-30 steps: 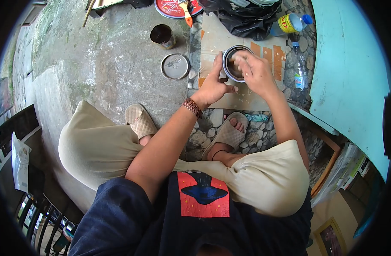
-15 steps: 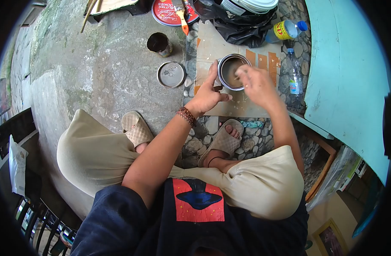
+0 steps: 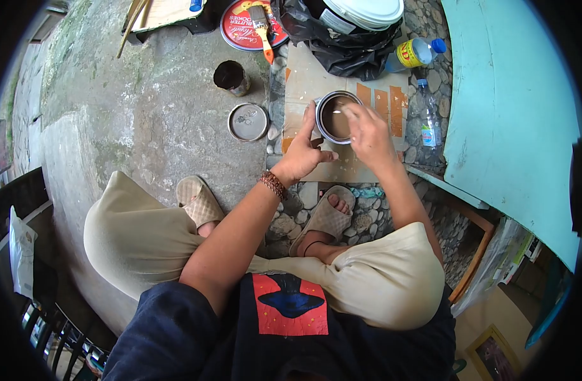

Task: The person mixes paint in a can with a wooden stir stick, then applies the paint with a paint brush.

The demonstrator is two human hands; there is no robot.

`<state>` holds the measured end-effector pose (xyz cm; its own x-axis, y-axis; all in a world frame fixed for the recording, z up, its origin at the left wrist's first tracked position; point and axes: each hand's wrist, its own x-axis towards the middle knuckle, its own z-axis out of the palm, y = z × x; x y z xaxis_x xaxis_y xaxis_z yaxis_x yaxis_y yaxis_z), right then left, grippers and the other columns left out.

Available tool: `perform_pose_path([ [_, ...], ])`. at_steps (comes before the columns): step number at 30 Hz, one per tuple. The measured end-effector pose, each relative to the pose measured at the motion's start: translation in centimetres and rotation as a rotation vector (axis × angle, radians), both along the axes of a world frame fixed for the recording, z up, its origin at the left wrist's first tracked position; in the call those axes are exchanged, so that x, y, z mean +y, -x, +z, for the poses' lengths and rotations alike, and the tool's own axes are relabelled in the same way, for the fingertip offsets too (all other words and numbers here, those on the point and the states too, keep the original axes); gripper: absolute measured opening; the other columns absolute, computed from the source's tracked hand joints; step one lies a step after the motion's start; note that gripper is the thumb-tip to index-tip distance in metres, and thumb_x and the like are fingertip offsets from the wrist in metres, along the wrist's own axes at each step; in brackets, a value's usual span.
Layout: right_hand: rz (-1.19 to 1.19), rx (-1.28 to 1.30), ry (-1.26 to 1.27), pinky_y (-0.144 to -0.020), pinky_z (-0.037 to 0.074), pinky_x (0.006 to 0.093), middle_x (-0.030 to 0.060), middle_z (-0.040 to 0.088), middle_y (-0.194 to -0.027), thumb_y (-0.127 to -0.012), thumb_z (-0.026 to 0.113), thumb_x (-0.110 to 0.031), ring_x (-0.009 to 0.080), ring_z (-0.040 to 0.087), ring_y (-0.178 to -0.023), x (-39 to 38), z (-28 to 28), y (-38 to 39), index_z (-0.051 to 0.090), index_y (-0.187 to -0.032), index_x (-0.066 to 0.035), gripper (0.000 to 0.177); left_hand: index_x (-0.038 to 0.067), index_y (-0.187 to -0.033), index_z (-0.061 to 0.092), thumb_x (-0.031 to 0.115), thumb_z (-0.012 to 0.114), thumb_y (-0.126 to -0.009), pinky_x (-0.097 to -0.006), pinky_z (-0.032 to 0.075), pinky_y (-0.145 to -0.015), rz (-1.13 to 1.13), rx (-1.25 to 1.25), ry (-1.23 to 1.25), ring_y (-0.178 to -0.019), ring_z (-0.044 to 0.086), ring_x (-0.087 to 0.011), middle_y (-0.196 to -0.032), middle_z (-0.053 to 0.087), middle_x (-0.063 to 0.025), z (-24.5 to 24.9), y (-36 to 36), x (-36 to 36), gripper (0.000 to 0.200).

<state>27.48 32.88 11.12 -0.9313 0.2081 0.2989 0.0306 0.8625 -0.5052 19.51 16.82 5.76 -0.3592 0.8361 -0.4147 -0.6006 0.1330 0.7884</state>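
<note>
An open can of brown paint (image 3: 335, 122) stands on the cardboard. My left hand (image 3: 302, 152) cups the can's left and near side, its forefinger along the wall and its thumb stretched towards the front. Over the can's right rim, my right hand (image 3: 369, 134) is closed in a pinch, fingertips above the paint. What it pinches is hidden behind the fingers and blurred. A round metal lid (image 3: 248, 122) lies on the concrete to the left, with a dark-stained tin (image 3: 232, 78) behind it.
A flat brush (image 3: 261, 28) rests on a red cookie-tin lid (image 3: 237, 32). Behind the can are a black plastic bag (image 3: 342, 57) and white bucket (image 3: 367, 9). Two plastic bottles, one yellow-labelled (image 3: 413, 53) and one clear (image 3: 429, 117), lie beside the turquoise panel (image 3: 500, 114).
The whole view has shifted slightly, so the scene sits lower and further left. My right hand has moved a little over the can; my left hand stays against it.
</note>
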Motion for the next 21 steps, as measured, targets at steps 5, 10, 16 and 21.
perform_pose_path([
  [5,0.026,-0.329,0.328,-0.079,0.052,0.0461,0.0214,0.066,-0.099,-0.091,0.056,-0.003,0.041,0.064,-0.093,-1.9,2.1,-0.9,0.062,-0.106,0.002,0.016,0.021,-0.158,-0.013,-0.012,0.067,-0.077,-0.0435,0.036,-0.114,-0.019,0.083,0.027,-0.139,0.04,-0.0304,-0.158,0.028,-0.0135,-0.5,-0.1,-0.2,0.119],
  [10,0.013,-0.08,0.023,-0.078,0.053,0.0476,0.0206,0.066,-0.098,-0.089,0.057,-0.004,0.0399,0.065,-0.09,0.1,1.0,0.3,0.062,-0.106,0.002,0.019,0.023,-0.158,-0.014,-0.012,0.067,-0.077,-0.0429,0.043,-0.108,-0.017,0.096,0.052,-0.137,0.043,-0.0309,-0.158,0.028,-0.0109,-0.9,-0.6,0.0,0.12],
  [16,0.107,-0.172,0.214,-0.077,0.051,0.0471,0.0196,0.065,-0.098,-0.086,0.058,-0.002,0.0407,0.063,-0.09,-1.5,1.1,0.9,0.061,-0.102,0.003,0.016,0.025,-0.157,-0.016,-0.017,0.063,-0.076,-0.0367,0.052,-0.096,-0.048,0.036,0.034,-0.128,0.052,-0.027,-0.159,0.027,-0.0133,-1.6,-0.8,-0.2,0.121],
  [21,-0.178,-0.311,0.17,-0.07,0.052,0.0486,0.0237,0.066,-0.087,-0.094,0.055,-0.006,0.0449,0.065,-0.082,0.8,1.6,-0.3,0.062,-0.104,0.001,0.014,0.025,-0.157,-0.016,-0.015,0.067,-0.076,-0.0399,0.044,-0.106,-0.026,0.108,0.058,-0.142,0.035,-0.0329,-0.16,0.025,-0.0132,-0.8,-0.7,-0.2,0.123],
])
